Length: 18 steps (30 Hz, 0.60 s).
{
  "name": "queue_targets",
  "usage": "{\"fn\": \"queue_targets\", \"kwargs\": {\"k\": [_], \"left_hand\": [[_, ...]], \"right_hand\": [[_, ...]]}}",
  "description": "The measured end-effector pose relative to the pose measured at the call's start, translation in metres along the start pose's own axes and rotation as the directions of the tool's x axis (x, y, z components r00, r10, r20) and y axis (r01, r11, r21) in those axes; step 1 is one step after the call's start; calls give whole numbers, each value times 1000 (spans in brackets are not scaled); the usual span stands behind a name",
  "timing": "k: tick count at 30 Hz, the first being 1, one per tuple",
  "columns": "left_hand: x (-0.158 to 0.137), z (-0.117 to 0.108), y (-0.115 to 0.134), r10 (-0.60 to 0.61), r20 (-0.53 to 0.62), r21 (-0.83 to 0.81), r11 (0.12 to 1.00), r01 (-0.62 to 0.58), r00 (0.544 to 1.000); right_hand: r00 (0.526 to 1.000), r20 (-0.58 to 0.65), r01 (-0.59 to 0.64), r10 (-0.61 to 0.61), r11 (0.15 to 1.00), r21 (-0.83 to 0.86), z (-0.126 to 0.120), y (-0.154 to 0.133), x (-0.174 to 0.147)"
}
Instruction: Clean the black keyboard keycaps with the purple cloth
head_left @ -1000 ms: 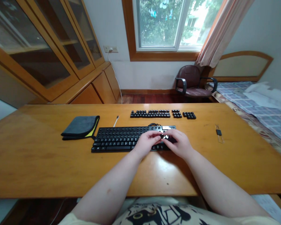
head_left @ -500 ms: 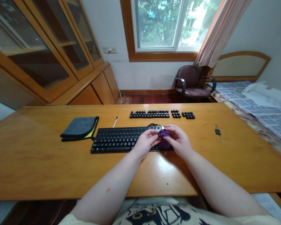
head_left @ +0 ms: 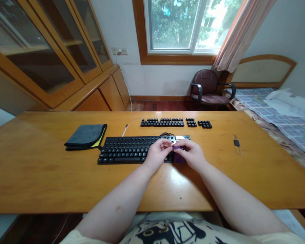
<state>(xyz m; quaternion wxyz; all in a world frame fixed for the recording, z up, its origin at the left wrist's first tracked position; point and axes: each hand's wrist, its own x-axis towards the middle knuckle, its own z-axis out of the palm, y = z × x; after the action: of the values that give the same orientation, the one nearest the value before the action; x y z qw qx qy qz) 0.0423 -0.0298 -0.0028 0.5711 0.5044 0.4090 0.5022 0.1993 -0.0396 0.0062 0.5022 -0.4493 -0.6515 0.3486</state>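
Note:
A black keyboard [head_left: 127, 149] lies on the desk, several of its keycaps off toward the right end. Over that right part, my right hand [head_left: 193, 154] pinches a purple cloth [head_left: 179, 158], which hangs down in front of the keyboard's number-pad area. My left hand [head_left: 157, 153] meets it fingertip to fingertip, its thumb and fingers closed at the cloth's left edge. Whatever small thing the left fingertips grip is hidden.
Loose black keycaps [head_left: 162, 122] stand in rows behind the keyboard. A folded grey cloth [head_left: 86, 135] and a small white-handled brush [head_left: 125, 130] lie to the left. At the right is a wire keycap puller [head_left: 236, 143]. The wooden desk [head_left: 53, 183] spans the view.
Both hands have come closer together at the cloth, and less of the purple cloth shows between the fingers. The keyboard's upper right corner is now uncovered. The view has shifted slightly.

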Motion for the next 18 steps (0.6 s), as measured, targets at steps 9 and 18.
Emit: {"fn": "queue_targets", "kwargs": {"k": [9, 18], "left_hand": [[-2, 3, -4, -37, 51, -63, 997, 41, 998], [-1, 4, -1, -159, 57, -247, 954, 168, 986]], "right_hand": [[973, -72, -206, 218, 969, 137, 2, 2, 0], [956, -207, -158, 207, 960, 230, 1, 3, 2]]}}
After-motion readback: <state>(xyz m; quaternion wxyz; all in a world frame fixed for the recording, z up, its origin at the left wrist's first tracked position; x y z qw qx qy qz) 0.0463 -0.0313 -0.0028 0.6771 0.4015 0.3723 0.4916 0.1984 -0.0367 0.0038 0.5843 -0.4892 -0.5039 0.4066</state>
